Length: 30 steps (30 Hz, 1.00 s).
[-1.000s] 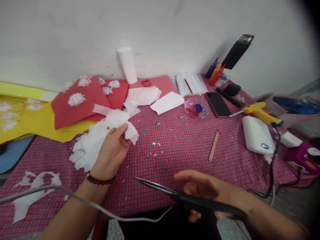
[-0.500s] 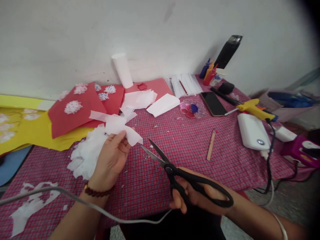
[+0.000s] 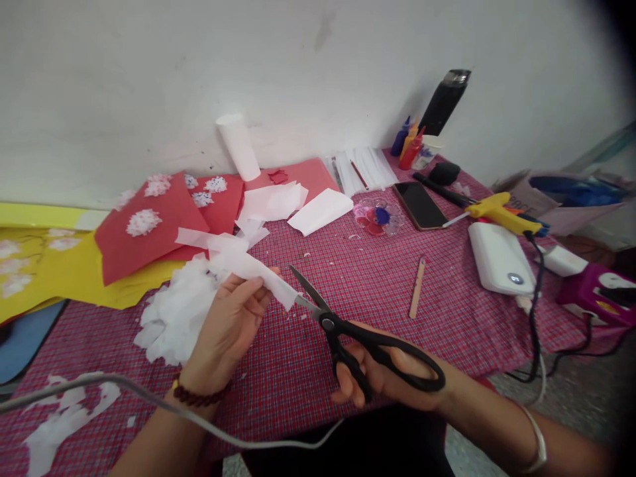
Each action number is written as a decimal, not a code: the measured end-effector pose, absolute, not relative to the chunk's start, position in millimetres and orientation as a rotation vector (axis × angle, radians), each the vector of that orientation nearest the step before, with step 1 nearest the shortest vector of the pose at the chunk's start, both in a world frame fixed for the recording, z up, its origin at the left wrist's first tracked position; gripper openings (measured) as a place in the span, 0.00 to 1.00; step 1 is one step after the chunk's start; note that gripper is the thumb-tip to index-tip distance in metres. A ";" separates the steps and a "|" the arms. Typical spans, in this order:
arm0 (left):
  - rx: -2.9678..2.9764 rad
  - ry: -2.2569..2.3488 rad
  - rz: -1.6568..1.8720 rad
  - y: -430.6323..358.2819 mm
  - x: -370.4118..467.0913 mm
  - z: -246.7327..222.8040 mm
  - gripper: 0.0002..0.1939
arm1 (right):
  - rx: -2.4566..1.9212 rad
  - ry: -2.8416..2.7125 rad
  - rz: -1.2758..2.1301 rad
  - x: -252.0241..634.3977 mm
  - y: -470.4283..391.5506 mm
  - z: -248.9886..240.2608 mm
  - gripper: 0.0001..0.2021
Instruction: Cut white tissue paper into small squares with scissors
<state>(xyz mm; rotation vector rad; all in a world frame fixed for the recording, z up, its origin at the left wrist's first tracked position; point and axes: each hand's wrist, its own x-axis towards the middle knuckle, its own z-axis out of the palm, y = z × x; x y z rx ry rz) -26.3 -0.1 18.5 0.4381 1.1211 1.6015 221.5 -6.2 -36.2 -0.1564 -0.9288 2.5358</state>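
Presently, the left hand (image 3: pixel 229 324) pinches a strip of white paper (image 3: pixel 251 265) between its thumb and its fingers, and these are closed upon it. The strip stretches out to both sides of this grip: one end points to the scissors (image 3: pixel 328 323), the other goes away over the pile of white paper (image 3: pixel 171 318), which lies just beside the left hand, on its outer side. The right hand (image 3: pixel 381 379) is wrapped around the scissors' handles, while the blades stand apart; the lower one seems to meet the strip's near end, but whether it touches cannot be told. Beyond the right hand, well apart, lies a wooden stick (image 3: pixel 417 288).

The paper looks very light, thin and soft, so it probably bends easily and may tear if pulled strongly. A gentle pinch close to the blades would perhaps keep it flat; the scissors, stiffer and heavier, are best held by their loops.
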 end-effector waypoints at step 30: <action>0.559 1.120 1.444 -3.2 -14.2 13.2 0.11 | -0.264 -0.791 2.638 218.3 -17.0 -37.9 0.34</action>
